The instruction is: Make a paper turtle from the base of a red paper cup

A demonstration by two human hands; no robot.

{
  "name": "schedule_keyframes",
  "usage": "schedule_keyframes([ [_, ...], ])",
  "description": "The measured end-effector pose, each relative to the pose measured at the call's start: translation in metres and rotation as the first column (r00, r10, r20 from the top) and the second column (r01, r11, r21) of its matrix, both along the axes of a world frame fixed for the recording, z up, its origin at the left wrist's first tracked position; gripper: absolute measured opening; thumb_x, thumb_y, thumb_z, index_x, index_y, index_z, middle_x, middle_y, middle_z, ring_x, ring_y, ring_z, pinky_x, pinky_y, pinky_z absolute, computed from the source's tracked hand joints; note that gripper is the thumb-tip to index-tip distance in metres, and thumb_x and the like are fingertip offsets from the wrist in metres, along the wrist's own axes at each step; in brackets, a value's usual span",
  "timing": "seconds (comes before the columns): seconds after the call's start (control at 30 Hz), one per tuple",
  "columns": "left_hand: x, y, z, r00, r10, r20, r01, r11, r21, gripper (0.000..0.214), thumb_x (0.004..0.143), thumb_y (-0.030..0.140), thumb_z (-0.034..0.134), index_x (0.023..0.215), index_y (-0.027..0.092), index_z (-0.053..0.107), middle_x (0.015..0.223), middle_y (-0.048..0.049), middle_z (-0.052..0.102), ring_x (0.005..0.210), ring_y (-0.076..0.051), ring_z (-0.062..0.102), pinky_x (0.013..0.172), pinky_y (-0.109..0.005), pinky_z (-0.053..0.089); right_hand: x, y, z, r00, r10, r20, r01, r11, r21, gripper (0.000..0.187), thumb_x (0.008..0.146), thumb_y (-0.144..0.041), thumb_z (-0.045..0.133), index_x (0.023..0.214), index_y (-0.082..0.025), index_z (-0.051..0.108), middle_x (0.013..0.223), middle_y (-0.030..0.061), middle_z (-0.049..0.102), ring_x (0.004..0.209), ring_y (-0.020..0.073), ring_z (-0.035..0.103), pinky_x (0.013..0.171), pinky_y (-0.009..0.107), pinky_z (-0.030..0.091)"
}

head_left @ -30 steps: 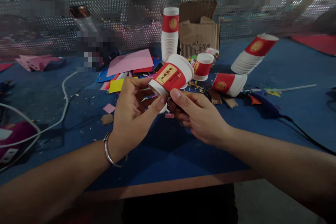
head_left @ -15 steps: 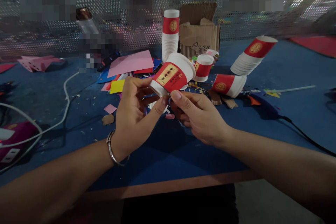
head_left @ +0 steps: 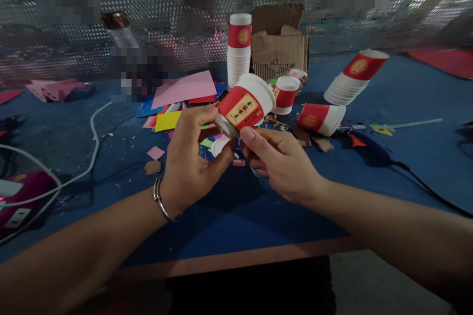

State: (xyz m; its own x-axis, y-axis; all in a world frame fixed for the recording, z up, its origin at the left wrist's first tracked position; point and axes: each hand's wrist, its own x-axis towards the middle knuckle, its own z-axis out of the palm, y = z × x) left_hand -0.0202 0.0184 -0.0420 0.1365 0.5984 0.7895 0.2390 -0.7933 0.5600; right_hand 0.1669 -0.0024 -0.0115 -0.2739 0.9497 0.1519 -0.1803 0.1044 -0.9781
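Between both hands (head_left: 236, 157), gripped, tilts a paper cup (head_left: 246, 105) (red band, yellow label).

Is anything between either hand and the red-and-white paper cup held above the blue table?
Nothing visible. The left hand grips the paper cup at its base, and the right hand has its thumb against the lower wall. The paper scraps and other cups lie on the table, beyond it.

A craft workshop: blue worktable (head_left: 406, 103) strewn with coloured paper scraps (head_left: 183, 87), cup stacks (head_left: 239, 49).
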Motion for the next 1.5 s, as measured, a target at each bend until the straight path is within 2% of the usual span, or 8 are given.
schedule_keyframes([
  [0.17, 0.005, -0.006, 0.012, 0.978, -0.087, 0.187, 0.129, 0.966, -0.223, 0.049, 0.087, 0.037, 0.095, 0.127, 0.032, 0.067, 0.131, -0.0064, 0.069, 0.120, -0.028, 0.074, 0.103, -0.050, 0.068, -0.001, 0.001, 0.001, 1.000, 0.001, -0.004, -0.001, 0.999, 0.042, 0.065, 0.087, -0.077, 0.080, 0.067, -0.019, 0.057, 0.063, -0.0046, 0.045, 0.057, 0.0072, 0.042, 0.044, 0.022, 0.026],
  [0.37, 0.009, -0.001, 0.017, 0.874, -0.101, 0.476, 0.370, 0.773, -0.516, 0.032, 0.098, 0.050, 0.083, 0.112, 0.022, 0.075, 0.115, -0.0063, 0.079, 0.103, -0.021, 0.079, 0.094, -0.038, 0.070, 0.000, 0.004, -0.001, 1.000, -0.015, 0.007, 0.014, 0.999, 0.039, 0.063, 0.086, -0.075, 0.083, 0.068, -0.019, 0.059, 0.064, -0.0047, 0.045, 0.057, 0.0070, 0.040, 0.044, 0.022, 0.026],
  [0.87, 0.008, -0.014, 0.024, 0.986, -0.063, 0.152, 0.108, 0.945, -0.308, 0.032, 0.102, 0.044, 0.080, 0.128, 0.026, 0.073, 0.115, -0.0068, 0.080, 0.098, -0.024, 0.080, 0.080, -0.039, 0.071, 0.004, -0.004, -0.002, 0.996, -0.038, 0.079, 0.027, 0.990, 0.138, 0.061, 0.095, -0.071, 0.076, 0.069, -0.020, 0.057, 0.064, -0.0028, 0.047, 0.061, 0.0089, 0.043, 0.047, 0.023, 0.026],
  [0.97, 0.006, -0.012, 0.019, 0.990, -0.060, 0.125, 0.087, 0.971, -0.221, 0.036, 0.101, 0.040, 0.082, 0.133, 0.027, 0.073, 0.121, -0.0063, 0.079, 0.107, -0.024, 0.079, 0.092, -0.043, 0.073, 0.004, -0.005, -0.001, 0.993, -0.056, 0.100, 0.041, 0.988, 0.148, 0.064, 0.095, -0.076, 0.073, 0.068, -0.020, 0.056, 0.065, -0.0020, 0.049, 0.061, 0.0094, 0.044, 0.049, 0.024, 0.028],
  [1.13, -0.001, -0.005, 0.006, 1.000, -0.019, 0.005, 0.019, 0.995, -0.093, 0.067, 0.085, 0.048, 0.096, 0.145, 0.036, 0.070, 0.140, -0.0049, 0.074, 0.126, -0.035, 0.073, 0.111, -0.058, 0.065, 0.005, -0.004, -0.005, 0.991, -0.063, 0.120, 0.043, 0.987, 0.156, 0.063, 0.094, -0.076, 0.074, 0.070, -0.020, 0.057, 0.068, -0.0011, 0.051, 0.063, 0.0099, 0.045, 0.049, 0.025, 0.028],
  [1.3, 0.003, -0.004, 0.012, 0.983, -0.093, 0.157, 0.121, 0.975, -0.184, 0.061, 0.084, 0.046, 0.097, 0.138, 0.032, 0.071, 0.136, -0.0065, 0.076, 0.123, -0.031, 0.076, 0.107, -0.052, 0.069, 0.004, -0.002, -0.002, 0.992, -0.053, 0.115, 0.031, 0.982, 0.186, 0.064, 0.096, -0.076, 0.072, 0.070, -0.021, 0.053, 0.067, -0.0022, 0.047, 0.063, 0.0103, 0.044, 0.052, 0.025, 0.031],
  [1.4, 0.008, -0.006, 0.017, 0.940, -0.129, 0.317, 0.253, 0.886, -0.389, 0.045, 0.096, 0.050, 0.086, 0.133, 0.028, 0.071, 0.130, -0.0085, 0.079, 0.111, -0.025, 0.081, 0.098, -0.044, 0.072, 0.002, -0.001, 0.002, 0.987, -0.056, 0.148, 0.024, 0.977, 0.213, 0.067, 0.097, -0.080, 0.067, 0.068, -0.022, 0.050, 0.065, -0.0023, 0.045, 0.064, 0.0108, 0.043, 0.052, 0.026, 0.031],
  [1.5, 0.011, -0.008, 0.019, 0.920, -0.124, 0.371, 0.308, 0.814, -0.493, 0.039, 0.096, 0.054, 0.085, 0.119, 0.024, 0.074, 0.113, -0.0077, 0.083, 0.096, -0.022, 0.083, 0.089, -0.039, 0.074, 0.001, -0.001, 0.004, 0.986, -0.064, 0.152, 0.030, 0.976, 0.218, 0.066, 0.097, -0.080, 0.066, 0.069, -0.022, 0.051, 0.065, -0.0025, 0.045, 0.064, 0.0112, 0.044, 0.053, 0.026, 0.032],
])
